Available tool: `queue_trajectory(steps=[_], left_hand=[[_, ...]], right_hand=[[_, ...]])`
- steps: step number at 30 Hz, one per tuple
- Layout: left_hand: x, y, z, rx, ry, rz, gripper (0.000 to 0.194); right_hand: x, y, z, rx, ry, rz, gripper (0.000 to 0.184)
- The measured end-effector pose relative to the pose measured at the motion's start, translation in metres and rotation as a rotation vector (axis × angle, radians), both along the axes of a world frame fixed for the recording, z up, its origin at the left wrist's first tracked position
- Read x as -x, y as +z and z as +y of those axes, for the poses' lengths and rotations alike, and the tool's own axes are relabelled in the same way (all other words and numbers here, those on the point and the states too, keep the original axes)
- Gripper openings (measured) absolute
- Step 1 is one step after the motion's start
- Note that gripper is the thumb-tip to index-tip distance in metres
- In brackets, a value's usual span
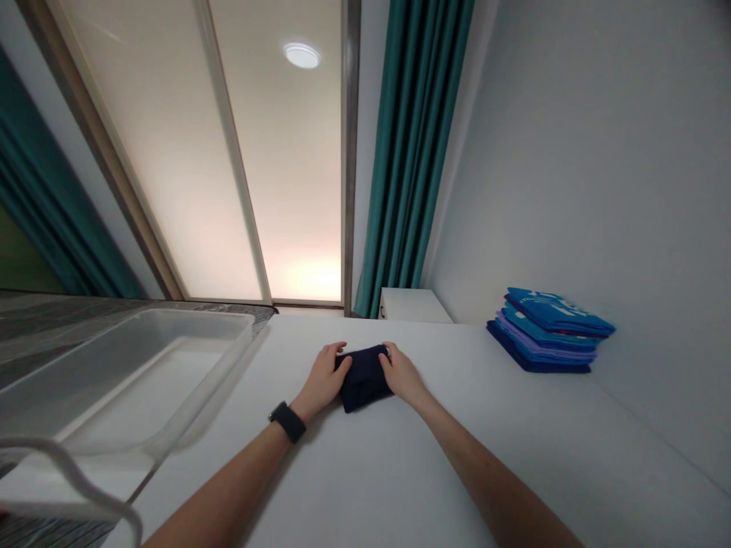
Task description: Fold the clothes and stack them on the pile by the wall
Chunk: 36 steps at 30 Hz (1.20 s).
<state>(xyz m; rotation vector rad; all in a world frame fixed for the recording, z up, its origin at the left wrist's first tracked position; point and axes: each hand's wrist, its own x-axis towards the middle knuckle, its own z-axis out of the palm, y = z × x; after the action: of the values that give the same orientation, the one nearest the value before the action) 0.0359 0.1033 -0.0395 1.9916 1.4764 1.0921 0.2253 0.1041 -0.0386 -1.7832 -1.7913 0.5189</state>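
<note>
A dark navy piece of folded cloth (pixel 365 380) is between my two hands, low over the white table (pixel 365 479). My left hand (pixel 324 378), with a black watch on its wrist, grips the cloth's left upper corner, thumb on top. At the right upper corner my right hand (pixel 404 374) pinches the same cloth, its thumb on the near face. The cloth's lower edge hangs or lies toward me; whether it rests on the table I cannot tell. What kind of garment it is does not show.
A stack of folded blue, purple and navy clothes (pixel 548 335) sits at the table's right, by the wall. To the left stands a translucent plastic bin (pixel 228 358). A grey cable-like loop (pixel 74 472) crosses the lower left. Behind the table is a white cabinet (pixel 414 304).
</note>
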Motion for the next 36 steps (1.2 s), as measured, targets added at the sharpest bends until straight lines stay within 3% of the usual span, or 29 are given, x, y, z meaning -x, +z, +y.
queue_trajectory(steps=[3,8,12,16,18,21,27,31,36], left_hand=[[-0.002,0.002,-0.009,-0.183,-0.122,0.29,0.042],[0.001,0.007,-0.022,-0.276,-0.345,0.585,0.047],[0.011,0.012,-0.023,-0.28,-0.422,0.632,0.046],[0.015,0.015,-0.024,-0.288,-0.449,0.647,0.046],[0.017,0.014,-0.024,-0.303,-0.465,0.644,0.047],[0.019,0.014,-0.024,-0.336,-0.495,0.632,0.05],[0.019,0.023,-0.032,-0.457,-0.554,0.649,0.04],[0.015,0.026,-0.036,-0.444,-0.554,0.656,0.058],[0.015,0.018,-0.028,-0.5,-0.512,0.739,0.047]], right_hand=[[-0.001,0.001,0.005,0.032,0.013,-0.248,0.038],[-0.011,-0.001,0.013,0.025,0.1,-0.314,0.036],[-0.018,-0.002,0.014,-0.012,0.137,-0.315,0.037],[-0.015,0.0,0.007,-0.278,0.128,-0.343,0.029],[-0.015,0.001,0.001,-0.435,0.218,-0.388,0.018],[-0.019,0.001,-0.01,-0.553,0.428,-0.427,0.017],[-0.043,0.0,-0.032,-0.56,0.654,-0.385,0.028],[-0.051,0.005,-0.037,-0.494,0.706,-0.318,0.038],[-0.05,0.01,-0.029,-0.447,0.734,-0.324,0.044]])
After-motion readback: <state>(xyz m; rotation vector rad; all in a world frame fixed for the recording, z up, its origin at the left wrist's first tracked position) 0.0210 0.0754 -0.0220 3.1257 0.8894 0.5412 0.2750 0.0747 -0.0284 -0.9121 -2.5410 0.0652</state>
